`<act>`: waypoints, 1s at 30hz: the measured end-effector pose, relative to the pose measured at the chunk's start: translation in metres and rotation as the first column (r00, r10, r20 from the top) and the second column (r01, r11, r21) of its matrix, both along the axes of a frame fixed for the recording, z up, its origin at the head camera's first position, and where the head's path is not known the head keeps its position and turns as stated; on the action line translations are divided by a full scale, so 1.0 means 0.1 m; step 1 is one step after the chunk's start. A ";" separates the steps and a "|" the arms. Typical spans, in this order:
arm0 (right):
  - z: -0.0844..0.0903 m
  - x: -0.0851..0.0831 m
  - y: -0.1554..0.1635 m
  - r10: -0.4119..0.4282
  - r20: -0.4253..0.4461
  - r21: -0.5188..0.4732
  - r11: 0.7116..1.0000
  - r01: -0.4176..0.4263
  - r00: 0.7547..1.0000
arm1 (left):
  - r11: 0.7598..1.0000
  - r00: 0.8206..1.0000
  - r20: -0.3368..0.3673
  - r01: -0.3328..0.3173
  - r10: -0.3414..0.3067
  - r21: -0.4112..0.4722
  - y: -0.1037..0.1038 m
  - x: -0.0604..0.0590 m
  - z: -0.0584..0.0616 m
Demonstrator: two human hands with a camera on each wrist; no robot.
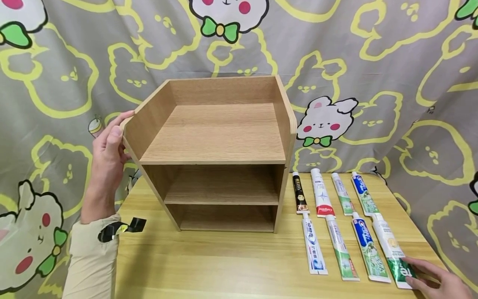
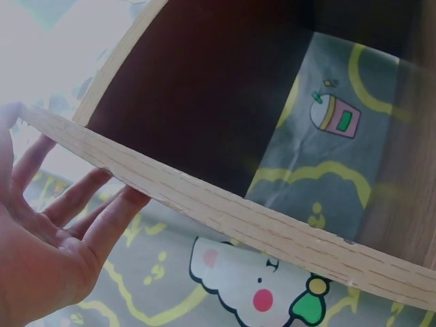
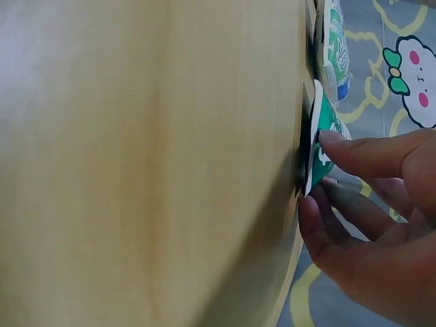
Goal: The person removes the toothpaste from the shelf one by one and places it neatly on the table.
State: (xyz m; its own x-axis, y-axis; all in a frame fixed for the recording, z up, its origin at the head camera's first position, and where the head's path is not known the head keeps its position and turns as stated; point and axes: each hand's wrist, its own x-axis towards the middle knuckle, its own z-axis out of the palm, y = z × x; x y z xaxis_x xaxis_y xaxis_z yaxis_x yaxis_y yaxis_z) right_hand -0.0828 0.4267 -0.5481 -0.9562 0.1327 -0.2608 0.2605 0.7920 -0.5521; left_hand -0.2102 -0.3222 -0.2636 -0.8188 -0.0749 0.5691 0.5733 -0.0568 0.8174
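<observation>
A wooden three-level shelf unit (image 1: 216,133) stands on the light wood table (image 1: 224,265). My left hand (image 1: 118,124) rests against the outside of its left side wall near the front edge. In the left wrist view the fingers (image 2: 102,204) lie straight behind the panel edge (image 2: 225,211). To the shelf's right, several toothpaste tubes lie in two rows. My right hand (image 1: 414,265) pinches the green crimped end of the white and green tube (image 1: 392,249) at the front right. In the right wrist view, index finger and thumb of that hand (image 3: 317,170) close on that tube's end (image 3: 325,119).
The back row holds a black tube (image 1: 299,194), a red and white tube (image 1: 322,193) and others. A blue and green tube (image 1: 369,249) lies right beside the pinched one. A grey cloth with yellow rabbit outlines (image 1: 410,83) hangs behind. The table's right edge is close to my right hand.
</observation>
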 end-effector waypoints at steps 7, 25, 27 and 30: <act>0.08 0.01 -0.01 0.025 0.077 -0.003 1.000 -0.025 0.997 | 1.000 1.000 0.006 -0.012 0.012 -0.015 0.01 -0.01 -0.01; 0.83 -0.21 -0.73 0.092 -0.561 0.130 0.991 -0.022 0.823 | 0.999 0.999 0.033 0.041 -0.041 -0.029 -0.11 0.03 -0.02; 0.89 -0.27 -0.77 0.119 -0.594 0.142 0.989 -0.042 0.795 | 0.994 0.994 0.017 0.111 -0.111 -0.005 -0.16 0.06 -0.04; 0.95 -0.36 -0.82 0.130 -0.640 0.140 0.989 -0.052 0.757 | 0.984 0.984 -0.010 0.180 -0.180 0.009 -0.24 0.12 -0.08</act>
State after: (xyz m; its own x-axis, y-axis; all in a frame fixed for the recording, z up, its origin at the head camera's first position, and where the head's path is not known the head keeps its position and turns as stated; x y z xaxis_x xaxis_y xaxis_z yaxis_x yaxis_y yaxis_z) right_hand -0.1189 0.3446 -0.4530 -0.9006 0.0259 0.4339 -0.2033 0.8573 -0.4730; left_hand -0.1980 -0.3464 -0.2720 -0.8140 0.0678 0.5769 0.5606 -0.1682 0.8108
